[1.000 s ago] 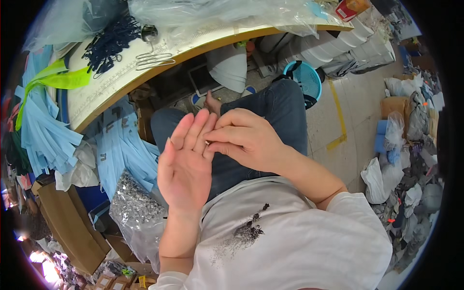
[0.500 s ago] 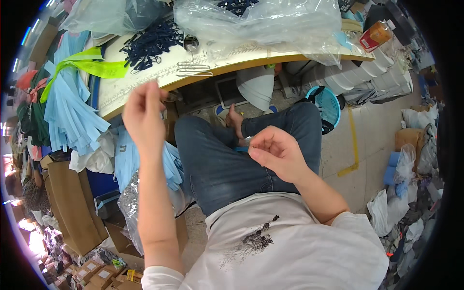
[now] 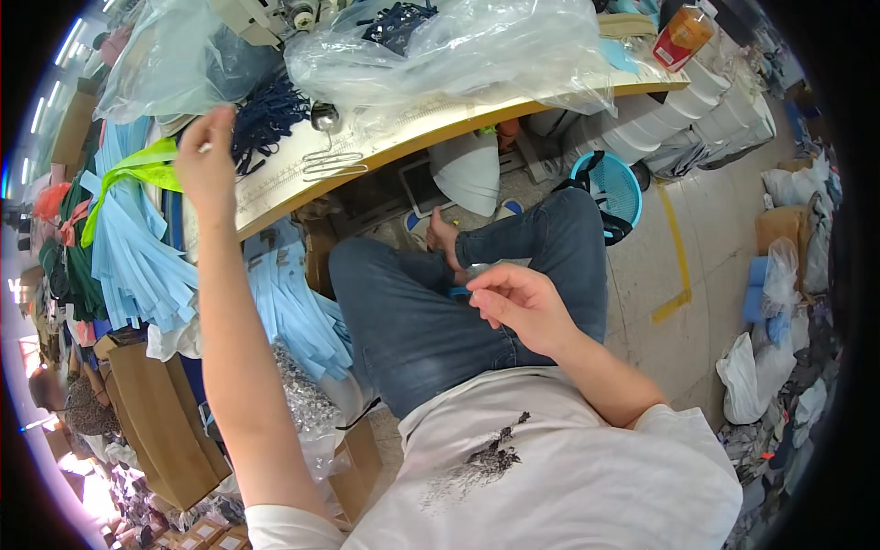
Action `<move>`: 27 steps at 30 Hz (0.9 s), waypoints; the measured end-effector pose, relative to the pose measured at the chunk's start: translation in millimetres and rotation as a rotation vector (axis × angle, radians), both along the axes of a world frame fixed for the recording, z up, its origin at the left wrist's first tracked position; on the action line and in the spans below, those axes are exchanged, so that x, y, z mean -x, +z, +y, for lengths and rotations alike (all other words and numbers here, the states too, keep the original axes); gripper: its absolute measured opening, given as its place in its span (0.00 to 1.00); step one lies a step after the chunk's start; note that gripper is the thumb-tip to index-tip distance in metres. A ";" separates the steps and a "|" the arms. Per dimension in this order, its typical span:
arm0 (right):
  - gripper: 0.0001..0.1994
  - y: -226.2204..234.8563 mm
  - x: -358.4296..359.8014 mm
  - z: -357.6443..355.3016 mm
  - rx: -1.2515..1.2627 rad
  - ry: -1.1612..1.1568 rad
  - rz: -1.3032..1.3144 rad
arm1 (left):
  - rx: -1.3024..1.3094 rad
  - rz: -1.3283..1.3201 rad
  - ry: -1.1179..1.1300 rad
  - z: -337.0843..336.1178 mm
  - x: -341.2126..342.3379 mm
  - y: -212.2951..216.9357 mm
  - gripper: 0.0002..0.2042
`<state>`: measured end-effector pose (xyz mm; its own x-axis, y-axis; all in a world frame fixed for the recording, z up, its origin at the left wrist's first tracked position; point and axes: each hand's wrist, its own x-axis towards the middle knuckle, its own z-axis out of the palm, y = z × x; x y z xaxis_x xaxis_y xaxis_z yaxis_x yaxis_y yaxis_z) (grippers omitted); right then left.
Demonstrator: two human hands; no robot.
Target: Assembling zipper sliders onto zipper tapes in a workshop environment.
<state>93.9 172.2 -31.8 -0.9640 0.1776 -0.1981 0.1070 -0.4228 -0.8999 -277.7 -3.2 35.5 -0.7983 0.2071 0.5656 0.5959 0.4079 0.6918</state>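
Two hands are seen in the head view, well apart. The left hand [image 3: 206, 156] is raised at the upper left of the frame, fingers pinched together near a heap of dark blue cords [image 3: 270, 115] on the worktop [image 3: 403, 137]; whether anything is pinched cannot be told. The right hand [image 3: 518, 302] is held at centre frame over the jeans-clad lap [image 3: 431, 321], fingers curled loosely with thumb against forefinger; any held item is too small to make out. Between the cords and the worktop's front edge, a silver wire clip [image 3: 332, 163] lies flat, its long axis running left to right along the curved edge. A large clear plastic bag [image 3: 458, 50] is spread across the upper centre, covering more dark cords. Light blue straps [image 3: 128, 257] hang in a bundle at the left, crossed by a yellow-green strip [image 3: 137, 170]. An orange-red carton [image 3: 683, 37] stands at the upper right. A blue basket [image 3: 616, 188] sits on the floor right of centre, and brown cardboard boxes [image 3: 165, 431] are stacked at the lower left.
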 end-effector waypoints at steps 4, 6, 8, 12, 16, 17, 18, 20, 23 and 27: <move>0.09 -0.6 4.5 2.5 0.181 -0.025 -0.007 | -0.474 -0.129 -0.267 4.3 3.2 40.2 0.13; 0.10 2.4 1.2 2.6 0.260 -0.040 -0.008 | -0.599 -0.266 -0.292 14.4 -54.4 62.8 0.14; 0.10 10.1 7.6 4.6 0.316 0.011 0.011 | -0.566 -0.370 -0.337 7.8 -105.0 60.3 0.14; 0.10 12.1 10.2 5.9 0.306 0.019 -0.006 | -0.471 -0.663 -0.508 11.9 -206.1 12.6 0.14; 0.10 14.7 9.4 5.3 0.337 0.033 0.010 | -0.413 -0.862 -0.461 10.3 -266.7 -21.4 0.10; 0.10 14.4 9.3 4.9 0.355 0.025 0.017 | -0.403 -0.898 -0.445 9.3 -273.9 -27.5 0.08; 0.10 13.5 9.0 4.4 0.354 0.030 0.011 | -0.408 -0.901 -0.440 9.9 -278.5 -31.2 0.08; 0.10 11.4 10.0 2.6 0.316 0.019 0.016 | -0.353 -0.913 -0.467 9.4 -283.8 -35.9 0.06; 0.10 8.6 11.2 0.4 0.331 0.018 0.021 | -0.304 -0.810 -0.467 9.2 -285.2 -39.4 0.06; 0.10 10.4 12.3 -3.5 0.338 0.038 0.008 | -0.387 -0.837 -0.339 15.9 -295.8 -35.7 0.07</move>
